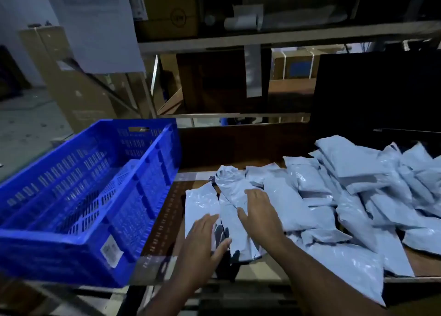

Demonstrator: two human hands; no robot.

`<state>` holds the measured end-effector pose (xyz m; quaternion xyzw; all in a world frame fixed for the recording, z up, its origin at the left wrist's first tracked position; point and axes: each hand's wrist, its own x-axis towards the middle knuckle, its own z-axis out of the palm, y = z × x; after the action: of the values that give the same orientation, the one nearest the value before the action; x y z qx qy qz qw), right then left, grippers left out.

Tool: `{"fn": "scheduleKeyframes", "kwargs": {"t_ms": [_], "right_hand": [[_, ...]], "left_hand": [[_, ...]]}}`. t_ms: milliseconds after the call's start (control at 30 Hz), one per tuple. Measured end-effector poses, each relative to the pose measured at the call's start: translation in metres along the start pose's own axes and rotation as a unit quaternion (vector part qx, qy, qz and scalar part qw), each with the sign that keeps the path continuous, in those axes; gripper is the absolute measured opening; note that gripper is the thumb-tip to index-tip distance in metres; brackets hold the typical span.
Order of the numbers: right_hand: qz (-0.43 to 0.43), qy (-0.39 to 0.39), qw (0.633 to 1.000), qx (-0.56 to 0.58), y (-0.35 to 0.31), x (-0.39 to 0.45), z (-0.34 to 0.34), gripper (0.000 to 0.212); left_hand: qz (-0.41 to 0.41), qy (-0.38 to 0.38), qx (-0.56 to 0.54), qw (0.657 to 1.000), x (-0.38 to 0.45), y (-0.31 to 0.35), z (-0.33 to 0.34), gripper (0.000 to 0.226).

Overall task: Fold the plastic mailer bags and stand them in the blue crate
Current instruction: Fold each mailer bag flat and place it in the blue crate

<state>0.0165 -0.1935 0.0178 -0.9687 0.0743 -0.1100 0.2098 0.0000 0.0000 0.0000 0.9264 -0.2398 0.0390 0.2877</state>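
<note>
The blue crate point(78, 196) sits empty on the left, and beside it the left hand point(202, 241) and right hand point(260, 210) lie flat with loose fingers on a bag point(235, 196) that looks light, soft and slippery, best pinched at its edges.

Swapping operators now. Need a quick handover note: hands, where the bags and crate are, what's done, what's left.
Left hand: open, fingers straight, resting on the nearest mailer bag.
Right hand: open, flat on the same bag, pressing it to the table.
That bag lies crumpled in front of the person, not yet folded.
Blue crate: on the left beside the table; no bags can be seen inside it.
Pile of mailer bags: spread over the right side of the table, overlapping.
Done: nothing standing in the crate as far as visible.
Left: fold the bag under the hands, stand it in the crate, then work through the pile.
</note>
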Motion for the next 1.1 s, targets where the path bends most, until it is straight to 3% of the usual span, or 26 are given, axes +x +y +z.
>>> {"fn": "scheduleKeyframes", "kwargs": {"t_ms": [133, 267, 433, 667, 833, 933, 1100], "right_hand": [[0.002, -0.003, 1.0, -0.006, 0.006, 0.01, 0.009, 0.044], [-0.007, 0.014, 1.0, -0.026, 0.009, 0.01, 0.02, 0.033], [-0.049, 0.046, 0.998, 0.01, 0.003, 0.007, 0.024, 0.039], [-0.128, 0.071, 0.981, 0.128, -0.016, -0.038, 0.008, 0.037], [-0.182, 0.008, 0.983, 0.036, -0.003, -0.079, 0.026, 0.028], [-0.183, -0.031, 0.981, -0.046, 0.004, -0.08, 0.032, 0.028], [-0.12, 0.03, 0.992, 0.001, 0.01, -0.05, 0.028, 0.045]], "left_hand": [[-0.04, 0.027, 0.019, 0.999, 0.002, -0.017, 0.003, 0.066], [-0.04, -0.013, 0.062, 0.997, -0.004, -0.033, 0.006, 0.062], [-0.06, 0.026, 0.02, 0.998, -0.011, -0.038, 0.002, 0.037], [-0.171, 0.155, -0.129, 0.964, -0.016, -0.032, -0.038, 0.022], [-0.212, 0.194, -0.283, 0.915, -0.015, -0.009, -0.065, 0.021], [-0.258, 0.194, -0.392, 0.861, -0.014, 0.005, -0.077, 0.025], [-0.351, 0.07, -0.655, 0.666, -0.01, -0.012, -0.08, 0.035]]}}
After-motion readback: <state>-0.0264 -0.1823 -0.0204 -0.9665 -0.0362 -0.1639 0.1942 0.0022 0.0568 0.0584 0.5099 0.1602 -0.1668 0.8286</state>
